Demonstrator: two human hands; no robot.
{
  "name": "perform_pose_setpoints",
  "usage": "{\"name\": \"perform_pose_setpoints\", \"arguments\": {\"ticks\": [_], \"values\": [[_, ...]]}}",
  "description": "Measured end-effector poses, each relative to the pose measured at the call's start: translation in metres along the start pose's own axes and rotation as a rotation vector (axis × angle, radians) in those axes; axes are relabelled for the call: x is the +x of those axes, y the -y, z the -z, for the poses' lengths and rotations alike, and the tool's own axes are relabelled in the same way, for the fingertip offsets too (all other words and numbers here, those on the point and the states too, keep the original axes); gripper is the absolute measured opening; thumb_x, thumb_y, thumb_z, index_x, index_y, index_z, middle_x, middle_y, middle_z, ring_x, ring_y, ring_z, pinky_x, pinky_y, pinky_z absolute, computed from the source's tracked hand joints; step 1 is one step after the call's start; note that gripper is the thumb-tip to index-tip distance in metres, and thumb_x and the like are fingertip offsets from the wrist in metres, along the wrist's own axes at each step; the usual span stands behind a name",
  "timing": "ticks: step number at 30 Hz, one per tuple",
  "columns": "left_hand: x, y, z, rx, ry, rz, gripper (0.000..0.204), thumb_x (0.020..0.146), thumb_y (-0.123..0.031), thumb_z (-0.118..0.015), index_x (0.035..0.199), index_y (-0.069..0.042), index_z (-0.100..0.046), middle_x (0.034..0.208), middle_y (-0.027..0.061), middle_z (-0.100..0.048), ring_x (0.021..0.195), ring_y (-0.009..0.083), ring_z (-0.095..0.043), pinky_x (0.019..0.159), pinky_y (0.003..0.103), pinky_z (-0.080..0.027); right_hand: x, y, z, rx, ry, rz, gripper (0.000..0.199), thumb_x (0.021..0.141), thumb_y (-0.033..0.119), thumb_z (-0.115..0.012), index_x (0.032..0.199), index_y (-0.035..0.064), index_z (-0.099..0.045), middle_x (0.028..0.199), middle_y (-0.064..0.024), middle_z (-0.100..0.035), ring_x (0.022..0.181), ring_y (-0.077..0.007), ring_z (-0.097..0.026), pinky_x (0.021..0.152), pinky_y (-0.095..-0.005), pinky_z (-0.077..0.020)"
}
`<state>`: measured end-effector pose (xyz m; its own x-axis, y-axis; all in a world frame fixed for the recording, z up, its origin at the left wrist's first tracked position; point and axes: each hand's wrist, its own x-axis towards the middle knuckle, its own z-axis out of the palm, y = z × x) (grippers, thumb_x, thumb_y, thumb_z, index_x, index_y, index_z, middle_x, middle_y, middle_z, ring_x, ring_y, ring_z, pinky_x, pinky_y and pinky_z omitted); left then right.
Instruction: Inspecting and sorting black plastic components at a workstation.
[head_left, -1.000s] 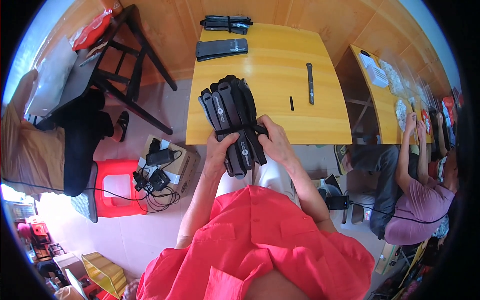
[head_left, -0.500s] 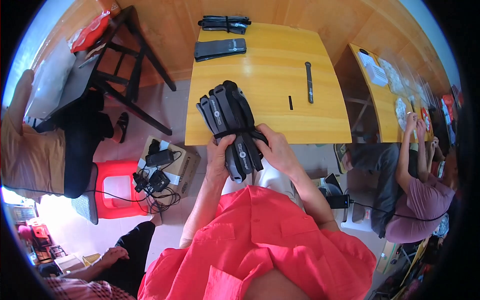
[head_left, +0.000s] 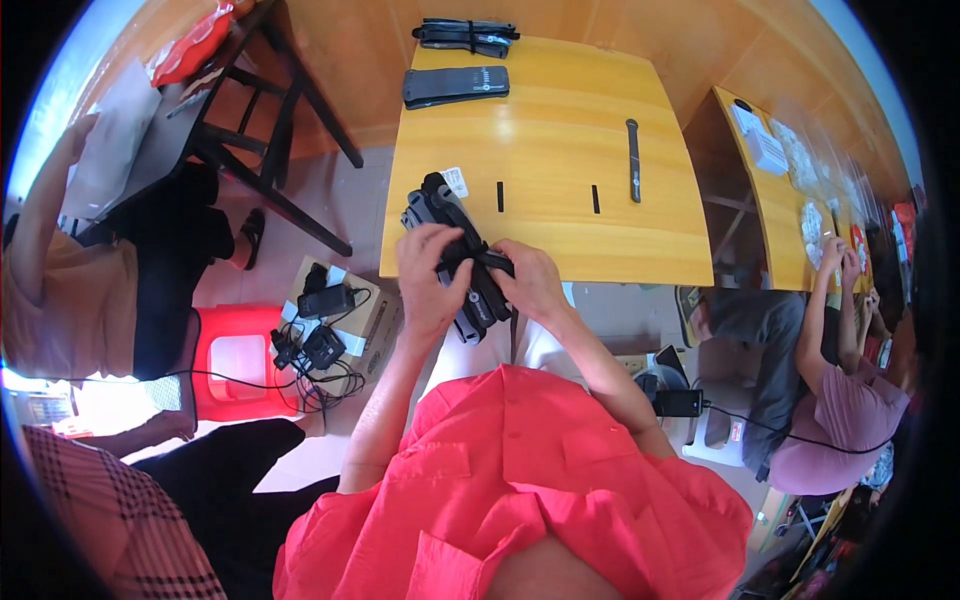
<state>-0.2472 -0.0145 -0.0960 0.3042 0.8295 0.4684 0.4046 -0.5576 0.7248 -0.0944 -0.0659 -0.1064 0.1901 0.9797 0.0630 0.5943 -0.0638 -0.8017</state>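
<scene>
A bundle of dark grey and black straps is held in front of me over the near edge of the yellow table, slanting from upper left to lower right. A black band crosses its middle. My left hand lies on the bundle's left side, with fingers and thumb curled at the band; the fingertips partly cover it. On the right, my right hand grips the bundle beside the band, thumb on top and the other fingers mostly hidden.
At the table's far left are a banded strap bundle and a flat strap stack. A single strap, two short black strips and a white label lie there too. Cabled chargers sit on a carton. People sit on both sides.
My left hand has moved up over the band, its thumb leaving the lower spot. The bundle has tilted and lowered, exposing a strip and the white label. The whole view has shifted slightly.
</scene>
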Motion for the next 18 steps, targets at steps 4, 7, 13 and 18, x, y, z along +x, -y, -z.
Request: {"name": "perform_pose_setpoints", "arguments": {"ticks": [4,7,13,18], "values": [[0.006,-0.003,-0.002,0.057,0.109,-0.143,0.031,0.066,0.000,-0.061,0.096,-0.003,-0.057,0.094,0.0107,-0.052,0.090,0.0291,-0.050,0.076,0.036,-0.043,0.001,0.004,0.002,-0.079,-0.024,0.019,0.019,0.072,0.011,-0.056,0.089,0.0032,-0.060,0.084,-0.0171,-0.061,0.082,-0.0358,-0.058,0.072,-0.0430,-0.0455],[0.012,-0.001,-0.001,0.171,0.202,-0.258,0.036,0.065,0.002,-0.059,0.101,-0.003,-0.056,0.101,0.0114,-0.050,0.091,0.0289,-0.050,0.074,0.036,-0.045,0.001,0.001,-0.001,-0.134,-0.083,0.057,0.020,0.072,0.011,-0.056,0.090,0.0046,-0.061,0.086,-0.0156,-0.061,0.083,-0.0352,-0.058,0.071,-0.0428,-0.0458],[0.027,-0.005,-0.001,0.305,0.374,-0.364,0.048,0.063,0.002,-0.057,0.110,0.000,-0.050,0.116,0.0130,-0.043,0.094,0.0282,-0.049,0.072,0.036,-0.048,0.002,0.001,0.002,-0.253,-0.115,0.028,0.017,0.072,0.012,-0.057,0.088,0.0059,-0.061,0.080,-0.0134,-0.056,0.077,-0.0333,-0.057,0.068,-0.0433,-0.0457],[0.038,-0.004,-0.006,0.424,0.409,-0.486,0.043,0.064,0.002,-0.057,0.106,0.004,-0.048,0.111,0.0152,-0.043,0.091,0.0265,-0.049,0.066,0.032,-0.051,0.000,0.003,0.002,-0.326,-0.119,0.035,0.017,0.072,0.012,-0.059,0.088,0.0063,-0.060,0.080,-0.0121,-0.055,0.079,-0.0315,-0.057,0.066,-0.0426,-0.0459]]}}
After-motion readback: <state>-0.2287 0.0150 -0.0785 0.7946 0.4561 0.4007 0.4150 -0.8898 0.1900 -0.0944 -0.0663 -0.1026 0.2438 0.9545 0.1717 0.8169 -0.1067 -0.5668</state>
